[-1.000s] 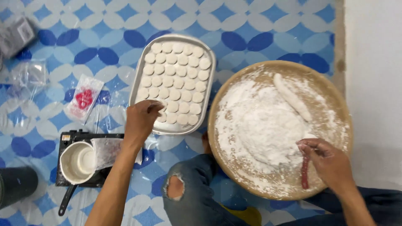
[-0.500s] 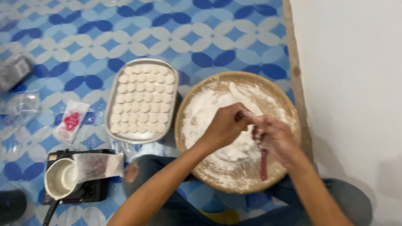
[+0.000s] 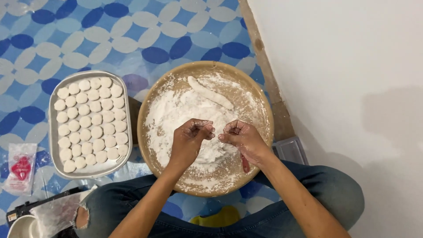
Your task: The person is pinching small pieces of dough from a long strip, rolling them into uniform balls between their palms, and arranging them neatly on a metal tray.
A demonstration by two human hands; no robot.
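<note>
Both hands hover over a round tan bowl (image 3: 260,105) filled with white flour. My left hand (image 3: 191,139) is floury, its fingers pinched together near the middle of the bowl. My right hand (image 3: 242,139) is close beside it, fingertips almost touching the left ones, and grips a thin red tool (image 3: 245,164) that points down toward me. Whether a bit of dough sits between the fingertips I cannot tell. A long roll of white dough (image 3: 210,93) lies on the flour at the far side of the bowl.
A metal tray (image 3: 53,152) with several rows of round white dough pieces lies left of the bowl on a blue-and-white patterned floor. A small packet with a red mark (image 3: 20,168) lies at the far left. A white wall (image 3: 352,66) stands on the right.
My left hand left the tray and came over the bowl to meet my right hand. The camera view swung right and closer to the bowl.
</note>
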